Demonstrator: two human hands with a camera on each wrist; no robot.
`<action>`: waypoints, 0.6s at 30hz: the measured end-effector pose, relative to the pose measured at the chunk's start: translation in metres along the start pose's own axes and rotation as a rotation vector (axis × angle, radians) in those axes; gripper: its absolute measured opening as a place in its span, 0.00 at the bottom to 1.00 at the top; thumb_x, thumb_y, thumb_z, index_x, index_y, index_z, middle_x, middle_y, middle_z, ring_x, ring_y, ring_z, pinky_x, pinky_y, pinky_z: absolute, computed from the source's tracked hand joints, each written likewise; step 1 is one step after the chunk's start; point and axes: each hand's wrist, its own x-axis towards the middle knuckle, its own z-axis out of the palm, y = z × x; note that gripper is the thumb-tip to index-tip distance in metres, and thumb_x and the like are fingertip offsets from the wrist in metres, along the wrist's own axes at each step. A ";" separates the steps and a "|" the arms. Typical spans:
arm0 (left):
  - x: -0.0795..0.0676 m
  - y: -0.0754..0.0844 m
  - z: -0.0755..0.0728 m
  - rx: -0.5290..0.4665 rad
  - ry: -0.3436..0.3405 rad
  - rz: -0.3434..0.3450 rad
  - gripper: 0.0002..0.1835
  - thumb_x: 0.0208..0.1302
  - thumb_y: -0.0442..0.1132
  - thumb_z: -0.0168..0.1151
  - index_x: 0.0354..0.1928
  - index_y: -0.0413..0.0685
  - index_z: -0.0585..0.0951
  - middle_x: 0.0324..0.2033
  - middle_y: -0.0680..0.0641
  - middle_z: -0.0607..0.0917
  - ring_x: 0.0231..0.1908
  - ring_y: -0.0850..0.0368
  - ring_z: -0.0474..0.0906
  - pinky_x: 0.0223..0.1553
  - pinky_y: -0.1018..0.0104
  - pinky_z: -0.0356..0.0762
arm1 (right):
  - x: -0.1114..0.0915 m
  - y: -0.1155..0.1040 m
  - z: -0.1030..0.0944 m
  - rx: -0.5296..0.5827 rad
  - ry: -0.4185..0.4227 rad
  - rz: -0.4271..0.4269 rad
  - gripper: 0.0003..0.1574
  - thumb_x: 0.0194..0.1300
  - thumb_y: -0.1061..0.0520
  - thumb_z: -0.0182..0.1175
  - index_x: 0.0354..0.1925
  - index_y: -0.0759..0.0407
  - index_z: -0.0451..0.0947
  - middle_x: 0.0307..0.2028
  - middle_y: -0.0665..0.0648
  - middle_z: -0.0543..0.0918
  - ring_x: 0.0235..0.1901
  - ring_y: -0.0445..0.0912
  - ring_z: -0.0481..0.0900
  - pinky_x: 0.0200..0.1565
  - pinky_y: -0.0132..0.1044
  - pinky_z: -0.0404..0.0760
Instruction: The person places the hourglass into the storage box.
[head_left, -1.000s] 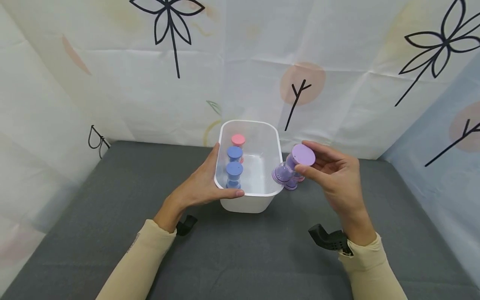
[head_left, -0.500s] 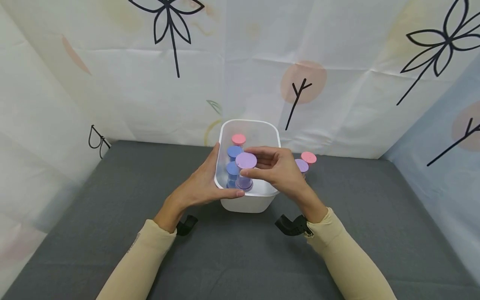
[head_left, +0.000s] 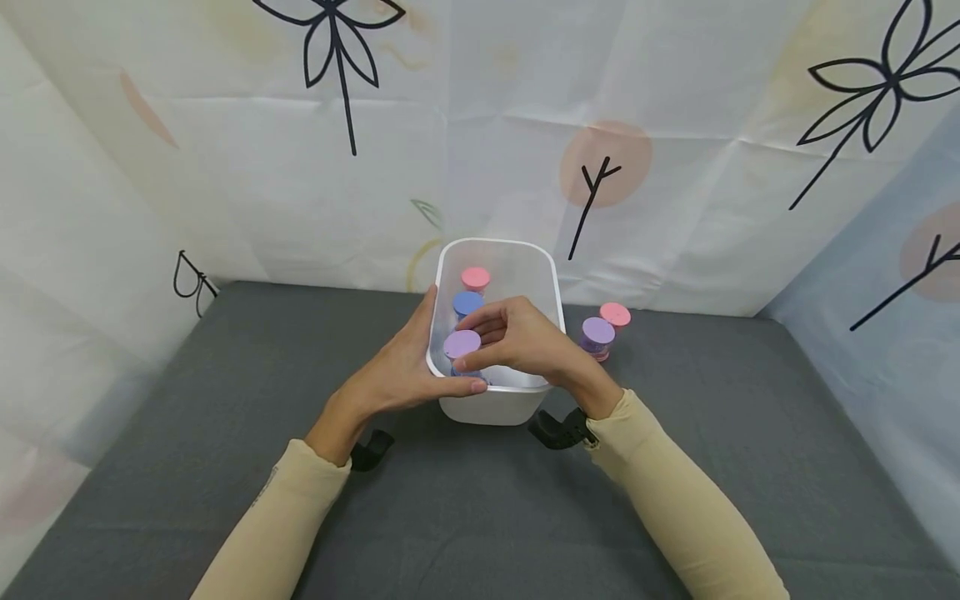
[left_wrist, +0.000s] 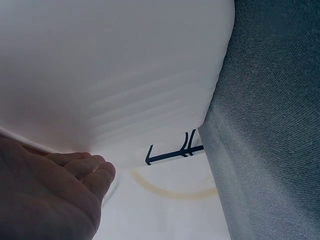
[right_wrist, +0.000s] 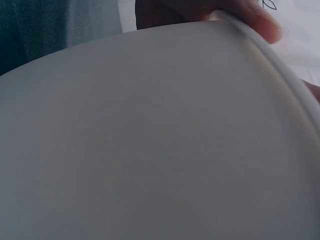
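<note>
My right hand (head_left: 517,337) reaches into a white plastic bin (head_left: 498,408) and pinches a purple-capped sand timer (head_left: 461,343) near its front left corner. That timer overlaps the front blue one in the head view and mostly hides it. Behind it along the bin's left wall stand another blue-capped sand timer (head_left: 468,303) and a pink-capped sand timer (head_left: 475,278). My left hand (head_left: 408,362) holds the bin's left side, thumb over the front rim, fingers (left_wrist: 95,172) along the outer wall. In the right wrist view the bin's wall fills most of the frame.
Right of the bin, a purple sand timer (head_left: 597,333) and a pink sand timer (head_left: 615,315) stand close together on the grey cloth-covered table (head_left: 465,517). A white patterned curtain (head_left: 510,183) closes off the back and sides.
My right hand has carried the purple sand timer from right of the bin into it, then left and down to the front blue one. The left hand stays on the bin.
</note>
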 end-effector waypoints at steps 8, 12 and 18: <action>-0.001 -0.002 -0.001 0.022 -0.003 -0.023 0.69 0.47 0.58 0.81 0.79 0.74 0.37 0.74 0.49 0.57 0.64 0.59 0.69 0.58 0.53 0.74 | 0.006 0.001 0.003 -0.054 -0.034 0.008 0.30 0.52 0.62 0.78 0.53 0.70 0.82 0.38 0.57 0.89 0.40 0.48 0.87 0.44 0.39 0.83; -0.001 -0.001 0.000 0.029 0.006 -0.020 0.69 0.47 0.59 0.81 0.79 0.74 0.37 0.75 0.50 0.55 0.66 0.55 0.67 0.61 0.50 0.72 | 0.007 0.001 0.003 -0.091 -0.030 0.031 0.30 0.52 0.63 0.78 0.53 0.70 0.82 0.40 0.58 0.89 0.40 0.48 0.87 0.45 0.39 0.84; -0.001 -0.001 0.000 0.055 0.007 -0.040 0.71 0.46 0.60 0.81 0.79 0.75 0.35 0.76 0.52 0.54 0.67 0.55 0.65 0.61 0.51 0.71 | 0.011 0.002 0.004 -0.135 -0.035 0.063 0.31 0.52 0.64 0.78 0.54 0.69 0.81 0.42 0.57 0.88 0.42 0.47 0.86 0.47 0.38 0.83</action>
